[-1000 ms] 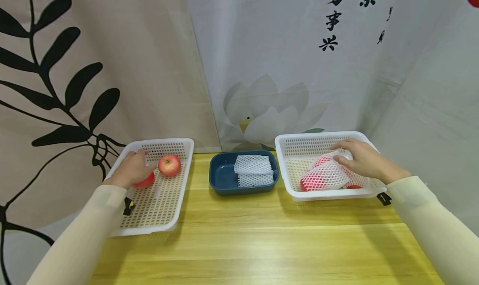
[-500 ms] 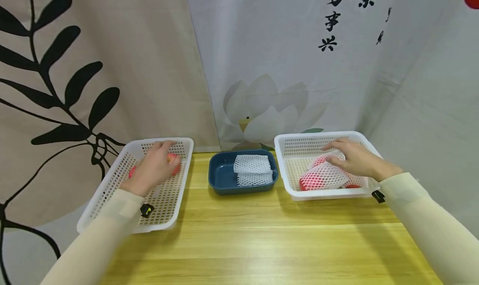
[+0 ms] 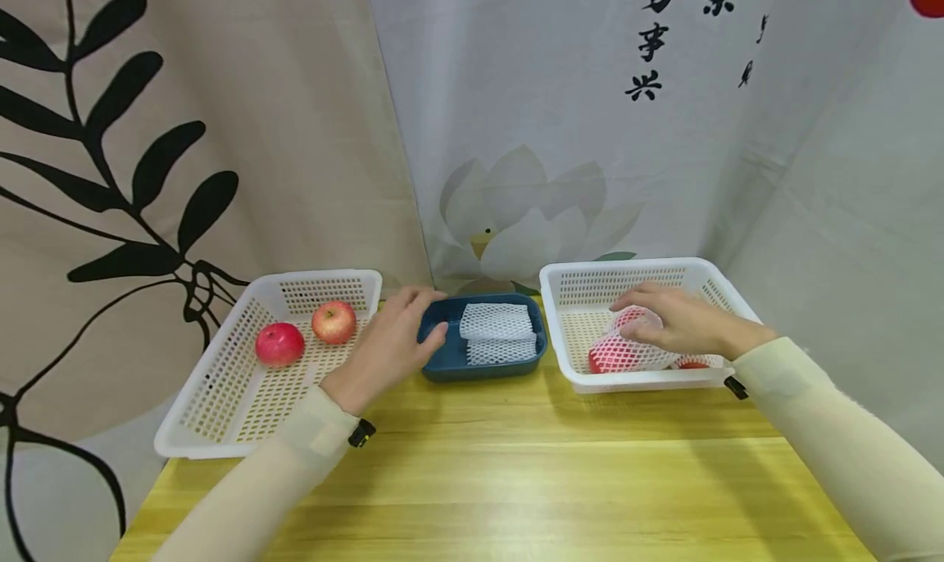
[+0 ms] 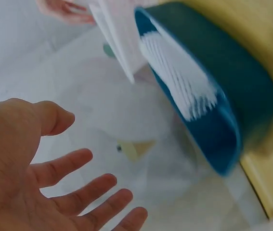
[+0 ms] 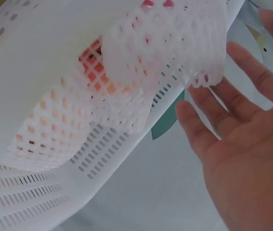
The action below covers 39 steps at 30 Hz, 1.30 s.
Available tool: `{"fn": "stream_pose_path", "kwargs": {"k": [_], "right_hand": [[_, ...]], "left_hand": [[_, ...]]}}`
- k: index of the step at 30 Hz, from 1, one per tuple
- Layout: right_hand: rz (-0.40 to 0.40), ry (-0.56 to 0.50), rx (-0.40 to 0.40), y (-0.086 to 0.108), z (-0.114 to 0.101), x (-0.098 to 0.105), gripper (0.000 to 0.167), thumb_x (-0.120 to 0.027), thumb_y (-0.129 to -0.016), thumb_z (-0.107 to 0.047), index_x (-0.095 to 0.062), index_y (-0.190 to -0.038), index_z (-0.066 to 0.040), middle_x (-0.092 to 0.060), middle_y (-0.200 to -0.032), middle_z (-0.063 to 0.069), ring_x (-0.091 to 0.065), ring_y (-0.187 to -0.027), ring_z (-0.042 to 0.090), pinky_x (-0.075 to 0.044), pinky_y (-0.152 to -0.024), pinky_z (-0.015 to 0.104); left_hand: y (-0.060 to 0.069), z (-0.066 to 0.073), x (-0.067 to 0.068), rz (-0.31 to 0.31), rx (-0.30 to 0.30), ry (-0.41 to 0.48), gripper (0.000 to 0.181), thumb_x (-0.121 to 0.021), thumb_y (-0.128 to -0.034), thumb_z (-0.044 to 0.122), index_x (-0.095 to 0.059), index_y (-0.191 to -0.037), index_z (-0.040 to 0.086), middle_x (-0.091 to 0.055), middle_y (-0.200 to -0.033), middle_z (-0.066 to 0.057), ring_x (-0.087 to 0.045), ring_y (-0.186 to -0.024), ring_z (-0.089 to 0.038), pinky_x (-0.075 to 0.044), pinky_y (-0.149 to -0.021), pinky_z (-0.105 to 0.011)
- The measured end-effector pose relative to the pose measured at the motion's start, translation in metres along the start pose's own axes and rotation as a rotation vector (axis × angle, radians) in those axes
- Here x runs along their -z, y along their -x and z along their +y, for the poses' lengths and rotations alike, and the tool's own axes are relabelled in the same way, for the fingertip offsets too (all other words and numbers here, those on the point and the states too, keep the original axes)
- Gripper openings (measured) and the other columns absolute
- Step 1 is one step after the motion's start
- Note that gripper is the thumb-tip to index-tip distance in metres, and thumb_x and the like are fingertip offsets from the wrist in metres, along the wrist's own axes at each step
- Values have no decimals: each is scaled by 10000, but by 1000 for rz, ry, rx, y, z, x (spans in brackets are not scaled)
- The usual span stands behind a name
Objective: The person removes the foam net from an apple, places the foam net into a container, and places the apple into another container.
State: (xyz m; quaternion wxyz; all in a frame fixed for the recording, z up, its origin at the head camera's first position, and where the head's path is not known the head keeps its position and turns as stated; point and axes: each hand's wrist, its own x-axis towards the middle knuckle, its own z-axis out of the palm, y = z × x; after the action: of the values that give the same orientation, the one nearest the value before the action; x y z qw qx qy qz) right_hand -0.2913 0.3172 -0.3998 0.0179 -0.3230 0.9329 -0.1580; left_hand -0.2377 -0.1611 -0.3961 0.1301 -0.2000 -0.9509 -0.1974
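My left hand hovers at the left end of the blue tray, between it and the left basket. In the left wrist view its fingers are spread and nothing lies in them. White foam nets sit folded in the tray. Over the right basket is my right hand, its fingers loosely extended and holding nothing. Beneath it lie apples in white foam nets; whether the fingertips touch a net I cannot tell. Two bare red apples, one darker apple and one paler apple, rest in the left basket.
All three containers stand along the back of the wooden table, near a printed cloth backdrop. The blue tray is between the two white perforated baskets.
My left hand has moved right, from over the apples in the left basket to the blue tray's left end. The right hand has shifted slightly left above the netted apples.
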Motion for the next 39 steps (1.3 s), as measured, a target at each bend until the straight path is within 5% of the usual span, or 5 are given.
{"fn": "stream_pose_path", "kwargs": {"k": [5, 18, 30, 39], "right_hand": [[-43, -18, 24, -2, -5, -5, 471, -837, -1091, -375, -752, -1494, -145, -720, -1579, 143, -665, -1501, 468, -525, -1250, 735], [-112, 20, 67, -11, -15, -15, 579, -980, -929, -356, -782, -1434, -153, -784, -1449, 73, -727, -1410, 406, -556, -1232, 695], [-236, 70, 74, -27, -26, -13, 621, -1007, -918, -297, -782, -1473, -133, -775, -1492, 141, -723, -1418, 433, -570, -1224, 702], [-319, 118, 114, -37, -24, -20, 589, -1000, -881, -166, -797, -1430, -95, -819, -1424, 135, -768, -1353, 414, -600, -1199, 665]], "left_hand": [[-1, 21, -22, 38, -105, 28, 481, -801, -1113, 277, -712, -1543, 79, -709, -1516, -203, -727, -1368, -410, -659, -1123, -598], [-3, 66, -76, -6, -232, 108, 519, -741, -1154, 428, -684, -1577, 132, -657, -1634, -150, -672, -1497, -395, -627, -1162, -650], [-14, 87, -118, -30, -232, 41, 729, -687, -1141, 609, -556, -1721, 187, -496, -1801, -153, -522, -1665, -385, -578, -1256, -650], [-23, 98, -139, -79, -210, 24, 787, -587, -1158, 685, -471, -1779, 216, -405, -1864, -171, -421, -1737, -451, -429, -1395, -642]]}}
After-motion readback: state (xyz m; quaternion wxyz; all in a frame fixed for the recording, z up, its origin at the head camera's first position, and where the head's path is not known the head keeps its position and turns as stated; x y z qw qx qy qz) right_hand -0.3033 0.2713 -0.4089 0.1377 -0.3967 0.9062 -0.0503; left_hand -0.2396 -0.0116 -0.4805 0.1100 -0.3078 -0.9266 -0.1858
